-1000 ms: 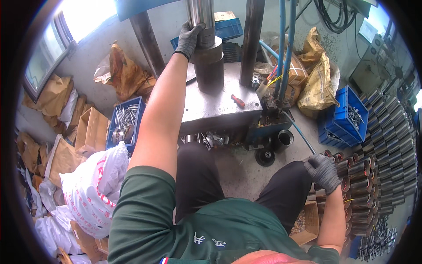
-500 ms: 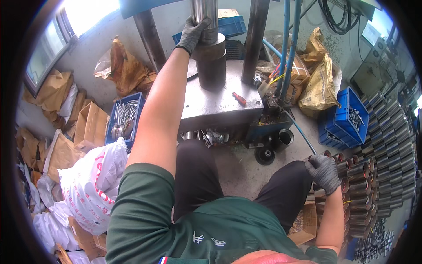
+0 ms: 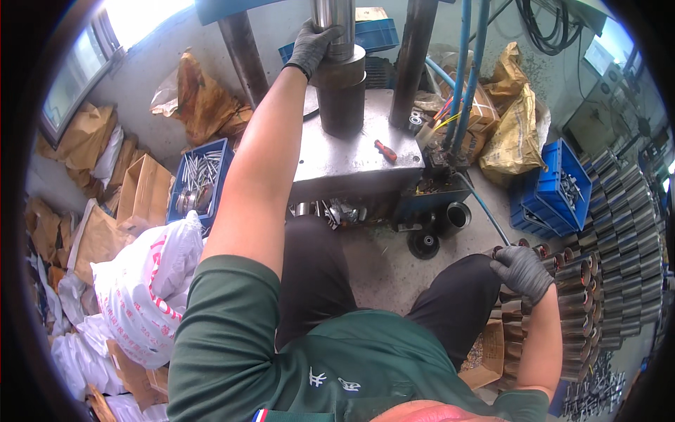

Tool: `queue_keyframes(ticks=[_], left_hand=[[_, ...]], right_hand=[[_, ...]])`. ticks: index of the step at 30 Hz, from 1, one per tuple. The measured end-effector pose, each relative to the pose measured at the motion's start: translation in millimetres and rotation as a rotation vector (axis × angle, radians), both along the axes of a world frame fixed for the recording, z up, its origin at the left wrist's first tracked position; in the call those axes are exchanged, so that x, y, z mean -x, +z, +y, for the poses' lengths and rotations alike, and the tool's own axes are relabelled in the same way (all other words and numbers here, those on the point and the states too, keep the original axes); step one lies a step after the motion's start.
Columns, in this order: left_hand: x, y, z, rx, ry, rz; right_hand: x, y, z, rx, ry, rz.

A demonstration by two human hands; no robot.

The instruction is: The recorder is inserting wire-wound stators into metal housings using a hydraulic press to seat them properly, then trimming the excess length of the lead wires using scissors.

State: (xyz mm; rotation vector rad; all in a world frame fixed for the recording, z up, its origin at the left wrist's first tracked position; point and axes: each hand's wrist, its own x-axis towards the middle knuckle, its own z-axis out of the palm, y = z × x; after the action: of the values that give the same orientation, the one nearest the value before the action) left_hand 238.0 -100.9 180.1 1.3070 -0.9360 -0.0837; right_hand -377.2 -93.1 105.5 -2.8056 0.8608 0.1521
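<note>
Far right of the desk: a massed stack of dark, shiny metal tubes (image 3: 626, 232) on the floor, spreading toward the person. Grey steel desk (image 3: 323, 160), thick-topped, under a press; dark uprights stand at its left and right. Left of its near left corner, a bulging white plastic bag with red print (image 3: 144, 288). Two blue plastic crates: the stacked pair (image 3: 534, 193) beyond the right edge holds small metal parts; the single one (image 3: 222, 176) off the left edge is filled with silvery rods.

About mid-desk, back from the near edge, a dark steel cylinder (image 3: 342, 109) stands upright, a wider grey steel collar (image 3: 342, 69) on top. Directly above the collar, a polished steel shaft (image 3: 337, 21).

Thin blue-grey metal rod (image 3: 487, 211) slopes from beside the desk's near right corner toward the person.

Hands well apart, both in grey knitted gloves. Left hand (image 3: 309, 48) clamped on the left side of the polished shaft, just above the collar, thumb across the front. Right hand (image 3: 524, 273) curled at the rod's near end, beside the right knee; fingers partly hidden, cannot tell whether it grips.

Smallest: red-handled screwdriver (image 3: 386, 150), lying near the desk's near right corner.
</note>
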Motion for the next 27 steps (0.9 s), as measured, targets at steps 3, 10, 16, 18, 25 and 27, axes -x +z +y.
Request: queue_keyframes(ticks=[3,10,16,18,25,27], left_hand=[[0.8,-1.8,-7.5,-0.026,0.021,-0.014],[-13.7,-8.1,-8.5,-0.005,-0.021,-0.035],[-9.6,-8.8,-7.4,-0.074,0.041,-0.003],[-3.6,-4.3,-7.6,-0.052,-0.029,-0.007],[-10.5,-3.5,-4.1,-0.162,0.047,-0.065],[-5.8,-4.7,-5.7,-0.143,0.017,-0.048]], right_hand=[[-2.5,13.3,-3.6,-0.161,-0.067,0.144],[-9.3,26.4,-19.6,-0.028,-0.018,-0.354],[-3.7,25.6,-20.1,-0.12,-0.013,-0.009],[2.1,23.4,-24.4,-0.16,-0.098,-0.201],[-8.5,33.2,-17.9,-0.287,-0.184,-0.256],[-6.0,31.7,-23.9,-0.19,-0.08,-0.074]])
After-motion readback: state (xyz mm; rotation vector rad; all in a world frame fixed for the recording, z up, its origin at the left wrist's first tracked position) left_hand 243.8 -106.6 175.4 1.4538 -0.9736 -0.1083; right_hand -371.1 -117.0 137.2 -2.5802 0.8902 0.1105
